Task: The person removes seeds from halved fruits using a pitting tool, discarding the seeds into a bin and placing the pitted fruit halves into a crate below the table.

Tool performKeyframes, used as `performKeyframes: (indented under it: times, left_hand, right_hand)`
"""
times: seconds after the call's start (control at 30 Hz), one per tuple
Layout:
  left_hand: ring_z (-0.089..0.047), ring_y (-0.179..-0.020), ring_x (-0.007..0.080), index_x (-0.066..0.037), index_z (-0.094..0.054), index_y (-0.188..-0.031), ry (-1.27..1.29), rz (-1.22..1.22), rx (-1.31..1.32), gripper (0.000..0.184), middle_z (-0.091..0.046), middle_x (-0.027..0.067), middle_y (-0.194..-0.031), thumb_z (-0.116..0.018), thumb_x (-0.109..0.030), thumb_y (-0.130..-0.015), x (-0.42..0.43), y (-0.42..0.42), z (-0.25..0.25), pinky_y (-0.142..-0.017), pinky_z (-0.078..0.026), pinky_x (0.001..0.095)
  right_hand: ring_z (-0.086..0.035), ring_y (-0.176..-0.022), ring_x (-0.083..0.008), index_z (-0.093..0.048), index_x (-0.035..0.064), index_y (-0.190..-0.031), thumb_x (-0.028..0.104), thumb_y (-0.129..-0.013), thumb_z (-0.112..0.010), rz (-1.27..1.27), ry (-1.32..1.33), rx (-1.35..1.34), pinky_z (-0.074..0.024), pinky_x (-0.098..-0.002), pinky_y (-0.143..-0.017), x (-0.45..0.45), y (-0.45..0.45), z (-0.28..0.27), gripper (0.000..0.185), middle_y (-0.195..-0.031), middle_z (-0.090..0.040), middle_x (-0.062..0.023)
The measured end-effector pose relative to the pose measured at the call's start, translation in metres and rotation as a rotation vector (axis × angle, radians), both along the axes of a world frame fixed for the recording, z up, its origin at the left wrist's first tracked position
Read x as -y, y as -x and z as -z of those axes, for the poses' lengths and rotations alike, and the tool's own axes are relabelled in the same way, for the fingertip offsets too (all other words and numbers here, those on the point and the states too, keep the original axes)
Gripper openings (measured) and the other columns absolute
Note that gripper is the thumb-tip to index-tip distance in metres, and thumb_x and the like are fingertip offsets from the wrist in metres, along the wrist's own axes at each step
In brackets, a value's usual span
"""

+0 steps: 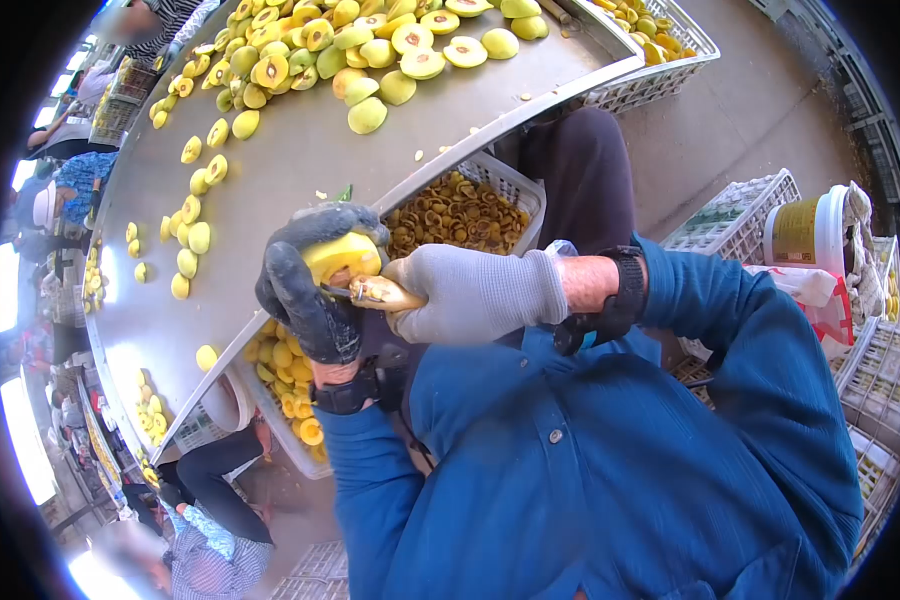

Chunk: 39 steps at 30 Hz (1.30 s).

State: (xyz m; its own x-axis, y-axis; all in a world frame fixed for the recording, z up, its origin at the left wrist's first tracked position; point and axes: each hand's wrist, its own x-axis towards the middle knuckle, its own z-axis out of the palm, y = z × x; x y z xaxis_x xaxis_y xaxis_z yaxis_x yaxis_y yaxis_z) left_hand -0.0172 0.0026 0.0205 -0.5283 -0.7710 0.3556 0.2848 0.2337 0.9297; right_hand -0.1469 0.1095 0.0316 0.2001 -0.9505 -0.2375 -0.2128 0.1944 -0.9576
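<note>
My left hand [315,285], in a dark, dusty glove, is closed around a yellow peach half [342,258] with its cut side turned toward my other hand. My right hand [475,292], in a grey glove, grips a short wooden-handled pitting knife [385,293]. Its dark metal tip touches the peach at the brownish pit hollow; how deep it goes is hidden. Both hands are just off the near edge of the metal table [300,170]. Many cut peach halves [315,50] are heaped on the table, with others scattered singly.
Below the table edge, one crate [510,185] holds brown pits and another [305,455] holds yellow peach halves. A filled crate [695,40] stands at the far right end. White crates [740,215] and a bucket [805,230] are on my right. Several people work along the left.
</note>
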Motion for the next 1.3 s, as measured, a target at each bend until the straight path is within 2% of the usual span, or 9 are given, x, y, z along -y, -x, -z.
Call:
performKeyframes:
  times: [0.1,0.3,0.47,0.6,0.77,0.93,1.03,1.17,1.3]
  left_hand:
    - [-0.064,-0.073,0.0273,-0.004,-0.058,-0.104,-0.273,-0.089,-0.188,0.058,-0.065,0.0167,-0.090,-0.035,-0.057,-0.100,-0.013,0.010,0.004,-0.064,-0.056,0.0366]
    - [-0.062,-0.071,0.0266,-0.006,-0.057,-0.109,-0.470,-0.166,-0.338,0.059,-0.064,0.0154,-0.092,-0.032,-0.059,-0.100,-0.024,0.023,0.014,-0.062,-0.056,0.0379]
    - [-0.064,-0.081,0.0253,-0.003,-0.058,-0.111,-0.428,-0.324,-0.326,0.059,-0.065,0.0133,-0.098,-0.031,-0.055,-0.102,-0.020,0.028,0.039,-0.073,-0.056,0.0360]
    - [-0.065,-0.082,0.0269,-0.004,-0.057,-0.113,-0.616,-0.331,-0.372,0.054,-0.065,0.0133,-0.099,-0.037,-0.053,-0.101,-0.010,0.008,0.058,-0.072,-0.056,0.0366]
    - [-0.065,-0.089,0.0257,-0.003,-0.055,-0.120,-0.489,-0.581,-0.269,0.051,-0.065,0.0139,-0.101,-0.039,-0.048,-0.102,-0.002,-0.035,0.071,-0.076,-0.056,0.0323]
    - [-0.067,-0.086,0.0273,-0.003,-0.058,-0.117,-0.605,-0.628,-0.377,0.056,-0.066,0.0139,-0.104,-0.041,-0.054,-0.100,0.010,-0.089,0.097,-0.064,-0.059,0.0349]
    - [-0.068,-0.082,0.0280,-0.002,-0.059,-0.113,-0.699,-0.763,-0.441,0.062,-0.066,0.0167,-0.100,-0.040,-0.059,-0.098,0.012,-0.129,0.111,-0.059,-0.060,0.0346]
    - [-0.067,-0.091,0.0281,-0.006,-0.059,-0.119,-0.776,-0.768,-0.404,0.060,-0.067,0.0146,-0.109,-0.037,-0.058,-0.099,0.010,-0.187,0.123,-0.072,-0.059,0.0372]
    - [-0.069,-0.088,0.0272,-0.004,-0.058,-0.117,-0.674,-0.920,-0.247,0.056,-0.068,0.0136,-0.105,-0.038,-0.053,-0.101,0.001,-0.225,0.142,-0.074,-0.059,0.0388]
  right_hand:
    - [-0.068,-0.078,-0.0251,-0.061,-0.0038,-0.103,0.019,-0.084,-0.063,0.037,-0.045,0.171,-0.0507,-0.0353,-0.069,0.000,-0.006,0.004,0.030,-0.081,-0.067,-0.0184]
    - [-0.065,-0.066,-0.0389,-0.056,-0.0027,-0.090,0.022,-0.090,-0.059,0.201,0.290,-0.373,-0.0509,-0.0449,-0.059,-0.004,-0.013,0.010,0.025,-0.071,-0.063,-0.0238]
    - [-0.064,-0.060,-0.0378,-0.050,0.0015,-0.098,0.021,-0.085,-0.062,0.209,0.434,-0.645,-0.0496,-0.0477,-0.054,0.008,-0.009,0.044,0.026,-0.064,-0.061,-0.0178]
    - [-0.063,-0.061,-0.0378,-0.051,0.0077,-0.096,0.023,-0.085,-0.063,0.274,0.545,-0.525,-0.0490,-0.0482,-0.054,0.018,-0.011,0.078,0.022,-0.068,-0.063,-0.0177]
    - [-0.063,-0.069,-0.0411,-0.052,0.0081,-0.094,0.025,-0.084,-0.065,0.152,0.267,-0.402,-0.0492,-0.0498,-0.061,0.010,-0.001,0.123,0.023,-0.069,-0.062,-0.0218]
    - [-0.064,-0.066,-0.0411,-0.058,0.0004,-0.096,0.025,-0.083,-0.066,-0.068,0.159,-0.563,-0.0501,-0.0492,-0.062,0.042,-0.003,0.185,0.030,-0.068,-0.064,-0.0209]
    - [-0.065,-0.067,-0.0375,-0.060,-0.0003,-0.102,0.028,-0.086,-0.065,-0.201,-0.453,-0.180,-0.0510,-0.0464,-0.062,0.102,0.002,0.188,0.033,-0.076,-0.066,-0.0212]
    - [-0.063,-0.093,-0.0374,-0.059,-0.0043,-0.113,0.032,-0.084,-0.069,0.138,0.123,-0.531,-0.0498,-0.0464,-0.076,0.121,0.001,0.292,0.047,-0.099,-0.064,-0.0301]
    - [-0.064,-0.084,-0.0407,-0.057,-0.0053,-0.114,0.030,-0.084,-0.068,0.045,-0.186,-0.614,-0.0491,-0.0478,-0.073,0.121,-0.005,0.281,0.047,-0.095,-0.065,-0.0278]
